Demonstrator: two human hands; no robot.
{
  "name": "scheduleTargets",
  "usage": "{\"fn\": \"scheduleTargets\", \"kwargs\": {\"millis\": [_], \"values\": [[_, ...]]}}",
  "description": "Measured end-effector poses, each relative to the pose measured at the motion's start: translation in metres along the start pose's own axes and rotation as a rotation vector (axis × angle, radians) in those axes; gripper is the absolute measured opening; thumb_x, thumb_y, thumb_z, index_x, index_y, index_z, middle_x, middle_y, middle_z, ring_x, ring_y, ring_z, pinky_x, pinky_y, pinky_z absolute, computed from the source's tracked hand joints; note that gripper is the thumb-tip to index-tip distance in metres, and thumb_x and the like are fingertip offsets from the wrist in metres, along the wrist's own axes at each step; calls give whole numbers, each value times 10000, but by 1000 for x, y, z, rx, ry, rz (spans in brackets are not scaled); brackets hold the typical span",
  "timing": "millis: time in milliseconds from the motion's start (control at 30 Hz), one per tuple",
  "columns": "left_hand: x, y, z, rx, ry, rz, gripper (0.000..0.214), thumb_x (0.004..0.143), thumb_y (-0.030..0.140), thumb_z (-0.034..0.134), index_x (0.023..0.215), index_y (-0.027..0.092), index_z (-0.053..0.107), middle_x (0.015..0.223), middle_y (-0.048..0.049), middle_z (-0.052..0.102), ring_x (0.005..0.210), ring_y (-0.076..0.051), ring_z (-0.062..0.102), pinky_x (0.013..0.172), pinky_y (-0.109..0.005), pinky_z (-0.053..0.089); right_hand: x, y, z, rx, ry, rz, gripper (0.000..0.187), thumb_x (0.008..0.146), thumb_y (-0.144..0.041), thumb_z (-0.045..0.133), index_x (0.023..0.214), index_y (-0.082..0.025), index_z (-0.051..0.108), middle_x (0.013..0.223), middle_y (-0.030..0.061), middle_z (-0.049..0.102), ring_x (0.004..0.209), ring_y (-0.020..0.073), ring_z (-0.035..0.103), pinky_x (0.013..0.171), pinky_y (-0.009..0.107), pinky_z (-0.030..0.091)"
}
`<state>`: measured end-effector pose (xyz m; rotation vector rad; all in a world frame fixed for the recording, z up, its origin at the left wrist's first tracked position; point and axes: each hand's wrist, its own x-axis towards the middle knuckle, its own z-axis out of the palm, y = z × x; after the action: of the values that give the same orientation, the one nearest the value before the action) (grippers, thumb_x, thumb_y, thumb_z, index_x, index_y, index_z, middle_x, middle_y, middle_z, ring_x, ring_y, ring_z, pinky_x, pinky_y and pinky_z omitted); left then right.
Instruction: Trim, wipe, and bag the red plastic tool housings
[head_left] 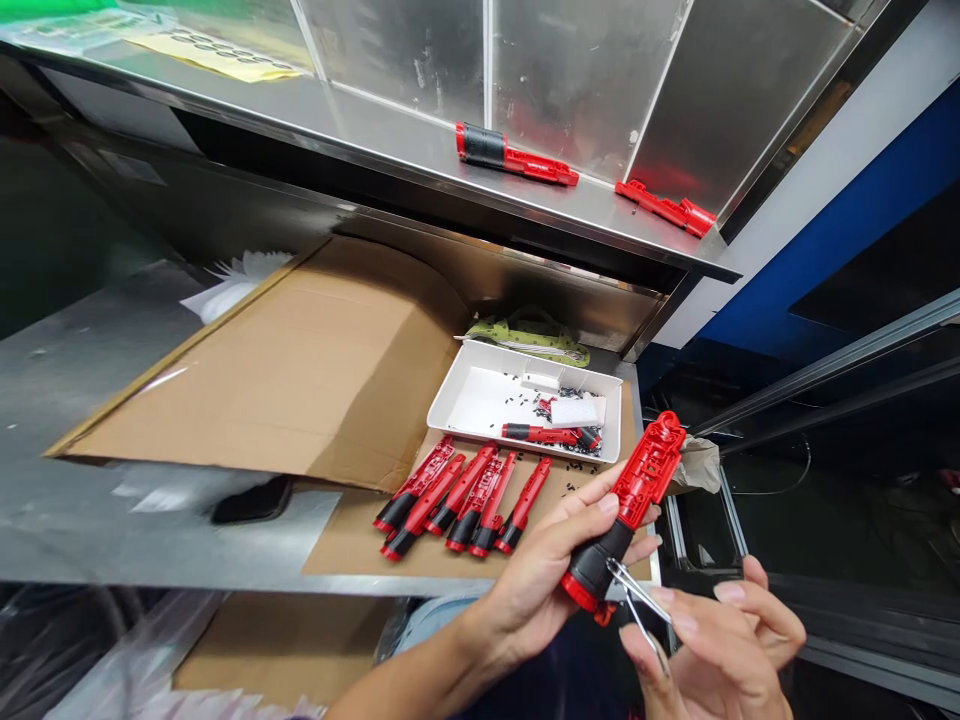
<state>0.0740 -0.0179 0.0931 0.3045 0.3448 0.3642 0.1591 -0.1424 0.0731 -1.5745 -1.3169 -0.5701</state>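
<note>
My left hand (547,575) grips a red and black plastic handle part (626,505) by its black end, the red ribbed shell pointing up and right. My right hand (720,640) pinches metal tweezers (637,600), whose tips touch the black end of that part. Both hands hover just past the bench's front edge. Several matching red and black parts (457,495) lie side by side on cardboard to the left of my left hand.
A white tray (480,400) with small black screws and one red part sits behind the row. A large cardboard sheet (300,370) leans at left. Two red parts (517,160) rest on the steel shelf (360,125) above. A green item (532,340) lies behind the tray.
</note>
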Motion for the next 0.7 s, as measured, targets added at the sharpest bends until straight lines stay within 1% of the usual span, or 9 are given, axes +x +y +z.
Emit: {"fn": "scheduleTargets", "kwargs": {"millis": [233,433,600,700], "values": [[1,-1,0,3,12,-16,442,799,240,771,1232,190,698,1180,-105,725,1094,-235,654,1010,-382,519,-3,1,2,18,44,3,220,769,-222,809,840,-215,602,704,3,732,854,210,447,1057,516,322],[1,-1,-1,17,-8,-11,469,822,243,745,1281,194,664,1230,-113,703,1107,-239,649,1023,-402,509,-2,3,-2,0,-22,-7,227,763,-207,817,853,-217,609,734,0,746,871,204,467,1063,509,327],[1,-1,-2,62,-37,-17,447,848,247,710,1289,192,658,1262,-119,687,1153,-258,632,1029,-411,500,2,2,-1,12,27,-6,216,769,-205,811,827,-229,605,704,-22,737,849,196,486,1057,532,340],[1,0,-2,59,-34,-23,432,857,242,698,1283,190,661,1261,-121,688,1166,-264,629,1034,-419,495,-1,2,-1,24,4,-8,222,758,-178,812,825,-229,607,724,-23,741,834,192,494,1056,538,342]]}}
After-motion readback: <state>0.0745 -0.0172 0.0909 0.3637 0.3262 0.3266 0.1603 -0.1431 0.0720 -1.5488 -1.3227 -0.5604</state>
